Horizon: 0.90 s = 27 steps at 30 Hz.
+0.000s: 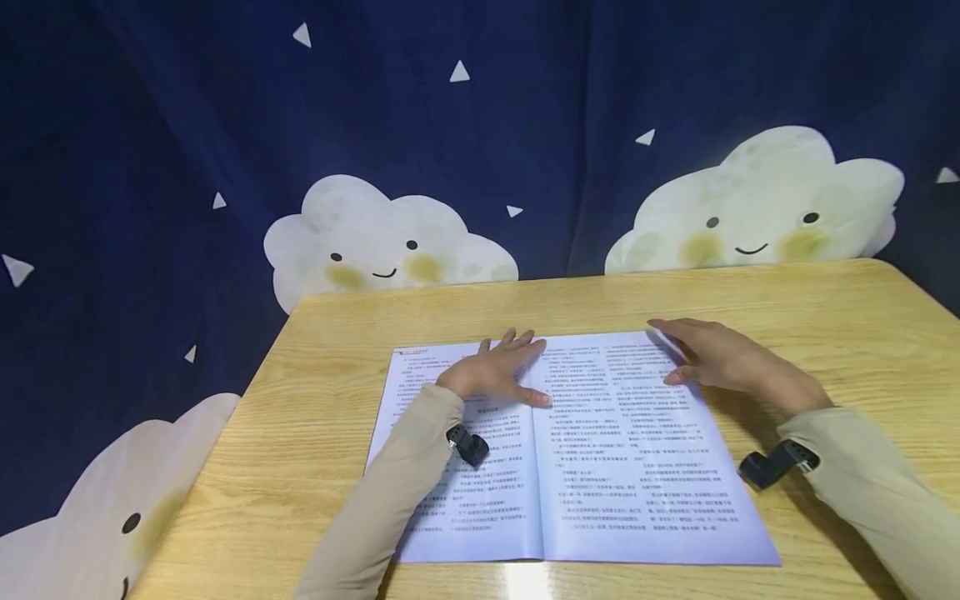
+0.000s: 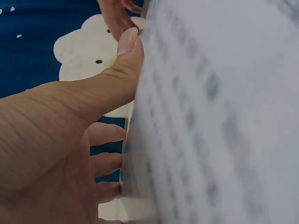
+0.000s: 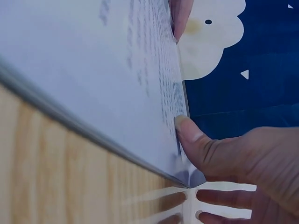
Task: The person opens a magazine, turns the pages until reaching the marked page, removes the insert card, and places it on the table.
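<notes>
An open magazine (image 1: 600, 467) with printed text on both pages lies flat, its centre fold running toward the person. My left hand (image 1: 495, 371) rests near the top of the fold with fingers spread, the thumb pointing right across the fold. In the left wrist view, that thumb (image 2: 128, 51) and the fingertips meet the page surface. At the magazine's top right corner is my right hand (image 1: 720, 358), its thumb over the page and its fingers extended past the outer edge. The right wrist view shows the thumb (image 3: 196, 140) against the page beside the corner.
The magazine lies on a light wooden table (image 1: 322, 375). Behind the table hangs a dark blue curtain (image 1: 525, 125) with white triangles and smiling clouds. Each wrist wears a small black camera, one on the left (image 1: 470, 446) and one on the right (image 1: 776, 462).
</notes>
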Available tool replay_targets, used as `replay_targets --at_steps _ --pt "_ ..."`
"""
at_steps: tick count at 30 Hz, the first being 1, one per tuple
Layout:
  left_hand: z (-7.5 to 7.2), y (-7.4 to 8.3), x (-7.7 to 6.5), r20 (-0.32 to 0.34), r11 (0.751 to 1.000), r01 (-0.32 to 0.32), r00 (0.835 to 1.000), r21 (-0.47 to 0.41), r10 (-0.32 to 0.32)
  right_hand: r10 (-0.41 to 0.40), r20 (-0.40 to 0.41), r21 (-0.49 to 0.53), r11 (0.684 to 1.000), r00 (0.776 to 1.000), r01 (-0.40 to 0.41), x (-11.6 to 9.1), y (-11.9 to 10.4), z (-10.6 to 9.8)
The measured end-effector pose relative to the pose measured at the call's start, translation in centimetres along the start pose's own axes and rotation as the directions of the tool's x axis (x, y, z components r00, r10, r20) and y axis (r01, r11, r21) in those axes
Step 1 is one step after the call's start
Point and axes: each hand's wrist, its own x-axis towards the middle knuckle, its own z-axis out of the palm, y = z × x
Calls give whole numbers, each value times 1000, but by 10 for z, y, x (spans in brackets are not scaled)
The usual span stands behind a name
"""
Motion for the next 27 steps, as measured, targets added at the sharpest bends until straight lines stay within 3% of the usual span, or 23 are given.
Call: replay_targets --at_steps 9,18,23,27 --pt "0 9 6 -14 1000 29 999 6 -28 22 17 39 999 1000 -22 -1 1 1" --pt "-2 10 7 -28 1000 28 999 -15 -28 8 3 3 1000 1000 -8 0 1 -1" --pt "-1 9 8 -41 1000 13 999 -7 -13 -60 -80 -41 998 995 56 0 1 1" --pt "1 9 10 -49 1000 7 999 3 -7 -140 -182 -97 988 973 124 2 1 3"
